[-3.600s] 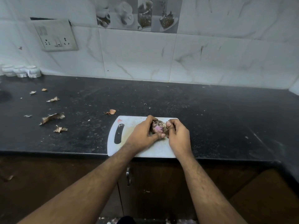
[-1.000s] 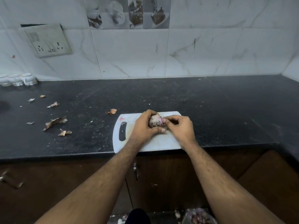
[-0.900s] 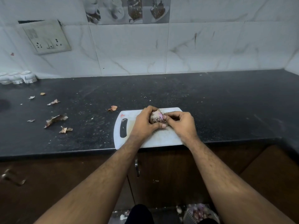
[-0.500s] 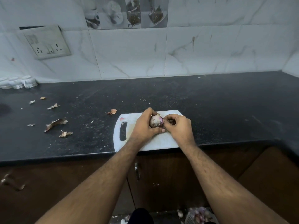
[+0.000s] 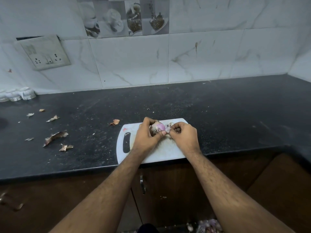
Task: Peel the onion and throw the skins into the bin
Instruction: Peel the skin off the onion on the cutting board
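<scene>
A small purple onion (image 5: 156, 128) with patches of dry brown skin is held over a white cutting board (image 5: 161, 153) at the counter's front edge. My left hand (image 5: 145, 138) grips the onion from the left, thumb across its front. My right hand (image 5: 183, 137) pinches a pale strip of onion skin (image 5: 168, 127) at the onion's right side. On the floor at the bottom edge, a bin (image 5: 207, 227) with purple skins in it shows only in part.
Several dry skin scraps (image 5: 55, 136) lie on the black counter (image 5: 227, 118) to the left, one scrap (image 5: 115, 122) just behind the board. White lidded jars (image 5: 18, 95) stand at the back left under a wall socket (image 5: 46, 53). Brown cabinet doors run below the counter.
My right hand has drawn a strip of skin away from the onion's right side, baring more purple flesh. The left hand keeps its hold. The camera view has tilted slightly.
</scene>
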`<state>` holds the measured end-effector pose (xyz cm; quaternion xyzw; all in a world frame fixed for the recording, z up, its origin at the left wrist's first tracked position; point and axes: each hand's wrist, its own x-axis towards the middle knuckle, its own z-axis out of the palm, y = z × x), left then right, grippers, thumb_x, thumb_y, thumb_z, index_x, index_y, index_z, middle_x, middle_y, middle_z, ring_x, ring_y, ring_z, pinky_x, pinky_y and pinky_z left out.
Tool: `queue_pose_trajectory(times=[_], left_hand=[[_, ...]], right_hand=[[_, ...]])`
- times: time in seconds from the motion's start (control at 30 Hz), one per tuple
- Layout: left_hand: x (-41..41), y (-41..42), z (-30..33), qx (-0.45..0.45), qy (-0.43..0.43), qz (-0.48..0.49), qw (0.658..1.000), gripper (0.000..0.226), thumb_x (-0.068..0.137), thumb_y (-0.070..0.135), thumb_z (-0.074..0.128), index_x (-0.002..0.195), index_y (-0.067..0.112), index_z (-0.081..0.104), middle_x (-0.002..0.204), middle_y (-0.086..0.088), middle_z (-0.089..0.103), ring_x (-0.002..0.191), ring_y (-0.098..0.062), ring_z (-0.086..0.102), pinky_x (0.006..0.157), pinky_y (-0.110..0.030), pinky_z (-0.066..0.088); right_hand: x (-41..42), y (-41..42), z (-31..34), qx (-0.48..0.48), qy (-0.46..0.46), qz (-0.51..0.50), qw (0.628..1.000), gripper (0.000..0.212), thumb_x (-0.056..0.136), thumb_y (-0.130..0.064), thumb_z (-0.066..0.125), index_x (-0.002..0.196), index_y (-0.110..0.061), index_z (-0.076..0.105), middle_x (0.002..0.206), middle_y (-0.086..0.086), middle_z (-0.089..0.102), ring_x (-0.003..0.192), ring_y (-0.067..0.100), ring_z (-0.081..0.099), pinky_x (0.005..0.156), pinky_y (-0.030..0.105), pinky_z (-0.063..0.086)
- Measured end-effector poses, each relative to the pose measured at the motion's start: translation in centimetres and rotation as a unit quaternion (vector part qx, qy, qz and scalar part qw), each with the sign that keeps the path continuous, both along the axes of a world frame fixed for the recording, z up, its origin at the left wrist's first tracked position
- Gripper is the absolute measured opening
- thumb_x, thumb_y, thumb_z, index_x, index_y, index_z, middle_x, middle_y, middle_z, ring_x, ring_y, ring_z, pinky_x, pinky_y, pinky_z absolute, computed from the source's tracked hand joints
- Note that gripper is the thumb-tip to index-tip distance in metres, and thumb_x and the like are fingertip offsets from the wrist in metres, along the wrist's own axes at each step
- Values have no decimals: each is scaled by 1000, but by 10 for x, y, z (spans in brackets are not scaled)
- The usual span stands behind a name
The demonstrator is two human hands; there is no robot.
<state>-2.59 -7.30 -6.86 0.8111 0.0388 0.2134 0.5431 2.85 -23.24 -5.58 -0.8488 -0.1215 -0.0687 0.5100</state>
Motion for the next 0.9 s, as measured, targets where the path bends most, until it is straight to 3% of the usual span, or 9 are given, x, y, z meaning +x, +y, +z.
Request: queue_pose_trajectory(times=[0.07,0.2,0.37,0.47,0.5,0.6,0.77,0.83,0.9], left_hand=[[0,0,0,6,0,4,1000,45,75,49,86,103,34,53,110,1,70,104,-20,67,89,-43,58],[-1,-1,1,-18,-4,-7,1000,47,81,30,89,111,25,52,114,0,71,104,-15,69,89,-32,57],[-2,-6,7,30,5,-29,999,65,89,28,81,140,29,41,130,6,61,110,-10,66,94,-23,54],[-2,-5,8,51,5,-34,998,45,93,27,78,131,25,53,124,6,65,109,-15,67,93,-27,55],[-2,-4,8,40,7,-35,999,41,93,26,77,127,26,54,122,7,65,108,-16,67,93,-29,56],[-3,-4,8,13,11,-27,999,38,94,23,76,121,25,50,121,7,64,107,-15,67,93,-28,57],[-2,-4,7,24,-3,-10,1000,44,96,17,73,133,22,50,125,12,61,113,-5,62,91,-13,50],[0,-4,5,32,-8,-7,999,46,95,18,74,136,20,53,128,8,62,116,-6,62,92,-14,50],[2,-3,4,47,-15,-6,999,46,93,20,76,135,19,57,129,3,61,118,-10,61,95,-20,52]], right_hand=[[-1,0,0,9,-6,-5,1000,9,88,-21,77,91,-12,76,77,-7,72,70,4,66,61,10,50],[-4,-3,1,42,-26,-31,998,8,89,-22,76,93,-15,74,80,-8,72,71,1,64,60,6,47],[-6,-6,3,50,-32,-26,998,5,92,-23,74,92,-21,70,81,-11,69,75,0,64,63,6,48],[-4,-4,4,18,-29,-29,999,4,96,-21,68,94,-21,64,82,-14,64,74,1,62,61,9,49],[-3,-3,4,5,-28,-34,999,1,98,-19,65,98,-18,65,85,-11,64,77,4,64,64,13,52],[4,-1,3,-9,-14,-75,997,17,101,-17,58,110,-6,67,102,5,70,89,18,67,74,29,54],[1,4,-2,-50,-40,-23,998,26,103,-8,52,120,-11,72,112,1,73,97,13,66,74,12,45],[-1,5,-1,-41,-58,-3,997,29,104,-11,51,127,-12,69,119,0,70,103,12,64,84,16,46],[-2,3,1,-11,-58,8,998,26,105,-22,54,125,-13,69,116,-1,67,99,10,62,86,20,46]])
